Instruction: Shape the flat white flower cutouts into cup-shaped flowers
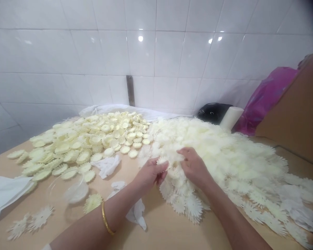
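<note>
My left hand (152, 173) is closed around a small pale piece (162, 160), pinched between thumb and fingers near the middle of the table. Just to its right, my right hand (194, 168) has its thumb and fingers pressed together at the edge of a thin whitish petal piece (173, 155). Flat, toothed white flower pieces (224, 156) are heaped behind and to the right of both hands. On the left lies a pile of cupped, pale yellow discs (78, 146) with scalloped rims.
A clear round dish (77, 191) and crumpled white tissue (107, 166) lie left of my hands. White cloth (7, 194) is at the left edge. Behind the heap are a black object (214, 111), a white roll (231, 118), a pink bag (268, 97) and a cardboard box (297, 118).
</note>
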`<act>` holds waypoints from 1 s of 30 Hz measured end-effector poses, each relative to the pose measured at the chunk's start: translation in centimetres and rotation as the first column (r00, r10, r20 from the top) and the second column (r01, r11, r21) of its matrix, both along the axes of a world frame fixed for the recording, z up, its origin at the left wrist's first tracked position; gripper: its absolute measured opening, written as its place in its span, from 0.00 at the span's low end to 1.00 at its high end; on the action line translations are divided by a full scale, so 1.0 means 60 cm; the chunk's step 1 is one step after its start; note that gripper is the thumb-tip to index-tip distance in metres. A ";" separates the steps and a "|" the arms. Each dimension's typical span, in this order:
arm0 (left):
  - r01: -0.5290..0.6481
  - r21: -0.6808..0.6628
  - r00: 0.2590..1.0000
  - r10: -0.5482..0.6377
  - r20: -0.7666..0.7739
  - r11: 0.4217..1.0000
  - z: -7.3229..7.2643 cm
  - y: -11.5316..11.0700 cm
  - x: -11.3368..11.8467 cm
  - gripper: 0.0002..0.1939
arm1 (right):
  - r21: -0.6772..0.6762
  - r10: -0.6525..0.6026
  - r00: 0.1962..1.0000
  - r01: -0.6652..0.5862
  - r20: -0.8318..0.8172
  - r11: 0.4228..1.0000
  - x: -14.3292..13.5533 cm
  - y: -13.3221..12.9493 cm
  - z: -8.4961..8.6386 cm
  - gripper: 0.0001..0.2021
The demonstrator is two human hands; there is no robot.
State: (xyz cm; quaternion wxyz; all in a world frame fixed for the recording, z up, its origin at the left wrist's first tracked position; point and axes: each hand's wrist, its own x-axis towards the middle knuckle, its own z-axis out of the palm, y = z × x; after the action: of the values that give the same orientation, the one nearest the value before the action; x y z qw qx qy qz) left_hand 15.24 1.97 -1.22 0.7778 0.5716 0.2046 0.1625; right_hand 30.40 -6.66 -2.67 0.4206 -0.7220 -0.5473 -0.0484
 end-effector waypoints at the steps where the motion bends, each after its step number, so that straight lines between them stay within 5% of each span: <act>1: -0.023 0.005 1.000 0.023 -0.001 1.000 -0.002 0.001 0.001 0.16 | 0.004 -0.006 1.000 0.006 0.017 1.000 -0.002 -0.001 0.001 0.16; 8: -0.178 0.046 0.983 0.180 -0.037 0.983 -0.020 0.003 0.007 0.21 | 0.163 0.104 0.977 -0.074 -0.186 0.984 -0.046 -0.012 0.037 0.08; 12: -0.186 0.076 0.979 0.191 -0.066 0.980 -0.025 0.000 0.009 0.23 | 0.140 0.269 0.896 -0.234 -0.354 0.962 -0.075 -0.009 0.044 0.08; 19: -0.152 0.026 0.973 0.155 -0.169 0.988 -0.031 0.000 0.009 0.30 | 0.072 0.285 0.873 -0.280 -0.397 0.957 -0.076 -0.003 0.034 0.07; 26: -0.089 -0.041 0.991 0.085 -0.101 0.995 -0.030 0.007 0.008 0.26 | 0.116 0.205 0.951 -0.182 -0.232 0.976 -0.066 -0.004 0.026 0.04; 30: -0.102 0.015 0.992 0.103 -0.073 0.995 -0.035 0.007 0.008 0.26 | 0.075 0.268 0.961 -0.263 -0.073 0.962 -0.076 -0.004 0.024 0.06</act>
State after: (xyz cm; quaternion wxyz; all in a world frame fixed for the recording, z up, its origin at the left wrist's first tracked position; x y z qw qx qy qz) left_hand 15.70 2.36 -3.29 0.7572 0.5703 0.2612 0.1822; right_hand 25.87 -6.91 -1.22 0.4685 -0.6296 -0.6194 0.0208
